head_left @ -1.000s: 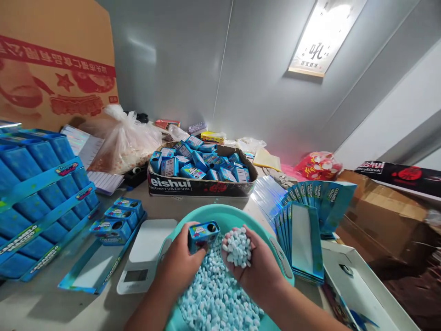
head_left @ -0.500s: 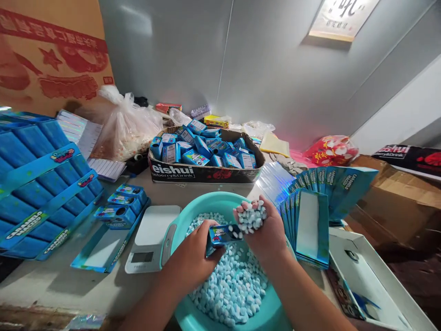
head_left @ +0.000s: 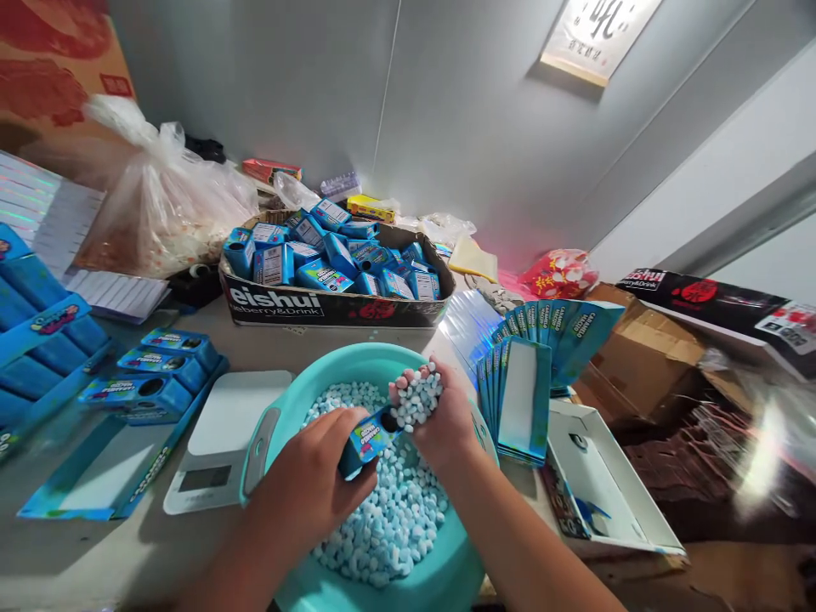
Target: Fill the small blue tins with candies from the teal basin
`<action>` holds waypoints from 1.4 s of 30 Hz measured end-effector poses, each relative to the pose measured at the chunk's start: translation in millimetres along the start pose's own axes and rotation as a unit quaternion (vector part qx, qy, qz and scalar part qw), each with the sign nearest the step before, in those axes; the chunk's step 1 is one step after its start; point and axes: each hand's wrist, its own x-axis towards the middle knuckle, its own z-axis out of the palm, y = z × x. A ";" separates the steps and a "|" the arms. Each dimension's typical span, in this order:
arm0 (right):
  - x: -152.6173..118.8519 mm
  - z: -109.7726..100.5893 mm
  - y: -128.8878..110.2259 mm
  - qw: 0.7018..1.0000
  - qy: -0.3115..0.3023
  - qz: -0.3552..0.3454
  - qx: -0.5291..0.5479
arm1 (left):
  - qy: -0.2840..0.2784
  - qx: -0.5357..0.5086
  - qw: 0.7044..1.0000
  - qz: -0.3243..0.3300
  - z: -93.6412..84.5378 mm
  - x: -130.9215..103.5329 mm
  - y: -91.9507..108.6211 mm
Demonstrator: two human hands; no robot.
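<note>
Centrally, two bare hands meet above a round turquoise basin partly filled with small pale blue and white candies. The left hand has its grip closed around a small blue carton, tilted so that the dark round hole in its end faces the other hand. The right hand is cupped, its grip loosely curled around a heap of candies at the hole's edge. Both hands and the carton are over the basin, which stands on a pale tabletop.

To the left of the basin lies a white scale with a dark display. Beyond it, a shallow blue tray holds three blue cartons at its far end. Behind the basin, a black cardboard box holds a jumbled pile of similar blue cartons. On the right, blue folded trays stand fanned out near an open white box.
</note>
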 end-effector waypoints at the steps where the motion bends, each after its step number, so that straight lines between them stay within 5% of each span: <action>1: -1.1 1.5 -0.1 0.999 0.020 0.023 0.028 | -0.009 0.006 1.000 0.005 1.1 0.0 -0.9; 4: -5.4 5.5 0.6 0.995 0.047 0.065 0.057 | -0.052 0.018 0.998 0.019 3.5 1.2 -2.6; 7: -8.4 5.2 2.9 0.998 0.009 0.069 0.008 | -0.064 0.008 0.998 0.005 3.5 3.7 -2.0; 18: -19.8 6.5 7.6 0.984 -0.082 -0.039 -0.151 | -0.050 -0.040 0.996 -0.065 -4.4 10.4 0.6; 27: -14.6 4.3 11.8 0.984 -0.052 -0.084 -0.145 | -0.056 -0.069 0.993 -0.077 -8.9 11.3 0.2; 42: -25.6 7.4 10.9 0.972 -0.122 -0.129 -0.156 | -0.055 -0.135 0.988 -0.043 -8.9 15.5 2.6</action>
